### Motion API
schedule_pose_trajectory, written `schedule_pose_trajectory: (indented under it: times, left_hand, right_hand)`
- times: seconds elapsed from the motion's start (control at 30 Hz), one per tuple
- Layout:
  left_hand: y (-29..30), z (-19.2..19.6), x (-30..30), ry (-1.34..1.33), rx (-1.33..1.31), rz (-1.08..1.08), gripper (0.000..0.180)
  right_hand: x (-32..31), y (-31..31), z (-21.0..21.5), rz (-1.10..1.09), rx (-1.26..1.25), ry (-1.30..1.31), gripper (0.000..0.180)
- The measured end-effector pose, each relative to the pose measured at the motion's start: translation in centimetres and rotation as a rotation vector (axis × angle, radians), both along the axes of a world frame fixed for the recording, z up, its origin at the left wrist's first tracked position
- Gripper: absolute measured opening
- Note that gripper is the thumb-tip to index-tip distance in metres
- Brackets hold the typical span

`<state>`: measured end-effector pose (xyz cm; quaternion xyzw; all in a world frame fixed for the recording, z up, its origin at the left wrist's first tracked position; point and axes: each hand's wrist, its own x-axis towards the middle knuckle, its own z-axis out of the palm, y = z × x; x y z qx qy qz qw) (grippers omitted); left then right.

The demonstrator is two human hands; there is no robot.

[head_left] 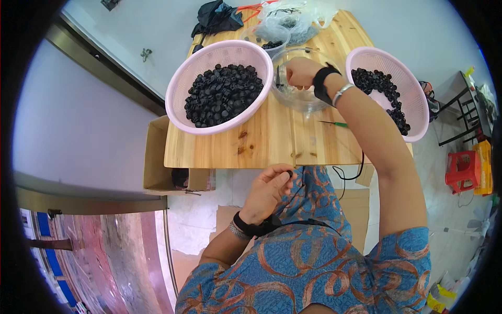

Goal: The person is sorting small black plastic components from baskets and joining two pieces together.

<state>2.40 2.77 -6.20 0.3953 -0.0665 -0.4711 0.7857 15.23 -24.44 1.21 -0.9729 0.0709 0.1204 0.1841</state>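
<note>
My left hand [267,192] is closed just off the table's front edge, pinching a small round black plastic part [289,173] between thumb and fingers. My right hand [302,73] reaches forward over a clear plastic bowl [308,106]. Its fingers curl downward inside the rim, and whatever they hold is hidden. To the left stands a pink mesh basket [209,55] heaped with black parts [225,97]. A second pink basket [414,97], right of my right forearm, holds more black parts [372,81] around a bare patch. A thin tool with a green handle [340,124] lies near that forearm.
The wooden table [266,141] carries another clear tub [272,35] with black parts, plastic bags [303,21] and a dark cloth bundle [217,20] at the back. A cardboard box [156,157] stands below left; a red stool [463,170] is at right. A black cord [342,177] hangs over the front edge.
</note>
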Motion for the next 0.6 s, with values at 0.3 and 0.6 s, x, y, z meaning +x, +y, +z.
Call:
schedule_pose_trajectory:
  times: [0.3, 0.6]
  left_hand:
    - [-1.1, 2.4, 2.0, -0.045, -0.131, 0.204, 0.023]
    - [-3.7, 4.8, 1.3, -0.163, -0.165, 0.186, 0.026]
  right_hand:
    - [-9.4, 1.9, 3.4, -0.063, 1.022, -0.394, 0.011]
    - [-17.8, 5.2, 1.2, 0.053, 1.036, -0.593, 0.012]
